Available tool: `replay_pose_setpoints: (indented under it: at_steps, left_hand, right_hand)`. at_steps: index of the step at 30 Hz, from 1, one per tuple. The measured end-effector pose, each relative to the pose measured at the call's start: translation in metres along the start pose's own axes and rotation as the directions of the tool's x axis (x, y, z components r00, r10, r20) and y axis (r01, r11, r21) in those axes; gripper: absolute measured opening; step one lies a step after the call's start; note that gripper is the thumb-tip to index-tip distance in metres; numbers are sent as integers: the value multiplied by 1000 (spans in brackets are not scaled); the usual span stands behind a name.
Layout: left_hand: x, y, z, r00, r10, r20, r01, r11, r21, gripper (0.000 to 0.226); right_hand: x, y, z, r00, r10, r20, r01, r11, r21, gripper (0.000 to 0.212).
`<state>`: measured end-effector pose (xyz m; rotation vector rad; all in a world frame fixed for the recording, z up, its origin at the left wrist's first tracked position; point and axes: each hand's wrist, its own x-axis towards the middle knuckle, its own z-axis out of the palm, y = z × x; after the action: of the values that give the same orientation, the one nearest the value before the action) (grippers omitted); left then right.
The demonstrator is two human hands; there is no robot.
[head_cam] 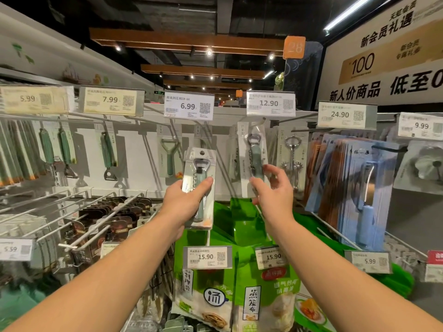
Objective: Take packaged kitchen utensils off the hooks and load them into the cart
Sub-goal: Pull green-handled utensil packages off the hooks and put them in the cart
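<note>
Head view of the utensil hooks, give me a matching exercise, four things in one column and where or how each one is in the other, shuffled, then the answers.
Column one:
1. left hand
2. right hand
3. green peeler pack
4. wing corkscrew pack

Column two:
A. hanging under the 6.99 tag
B. grips a bottle opener pack that is off its hook
C. hanging right of the pack being reached for
D. fingers spread at a bottle opener pack still on its hook

Pairs: 1-B, 2-D, 3-A, 4-C
</note>
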<state>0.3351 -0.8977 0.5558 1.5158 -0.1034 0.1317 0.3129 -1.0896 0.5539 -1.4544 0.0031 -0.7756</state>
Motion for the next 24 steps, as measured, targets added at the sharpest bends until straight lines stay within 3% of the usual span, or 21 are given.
replay_pose_setpoints:
  at_steps: [4, 8, 15, 19, 22, 24]
  left_hand:
    - [3, -2, -1, 1000, -6, -5, 6, 1000, 31, 48]
    - [8, -1, -2, 1000, -22, -18, 22, 1000, -9, 94]
    - [19, 3, 5, 999, -33, -12, 33, 999, 30, 75]
    - [23, 6, 11, 1000, -14, 22, 14, 1000, 13, 30]
    - [23, 6, 17, 998, -46, 37, 48, 998, -43, 46]
    - [24, 5, 21, 997, -62, 47, 66, 995, -76, 42]
  right_hand:
    - [22, 11, 9, 996, 89, 20, -90, 994, 64, 38]
    - [50, 20, 15, 968, 232, 100, -245, 959, 144, 46]
    - [95, 24, 17, 856, 445, 263, -492, 857, 151, 48]
    - [105, 25, 17, 833, 471, 292, -526, 836, 152, 45]
    - [101, 28, 15, 873, 455, 175, -461, 888, -8, 39]
    - [87, 28, 15, 942, 319, 106, -298, 938, -175, 34]
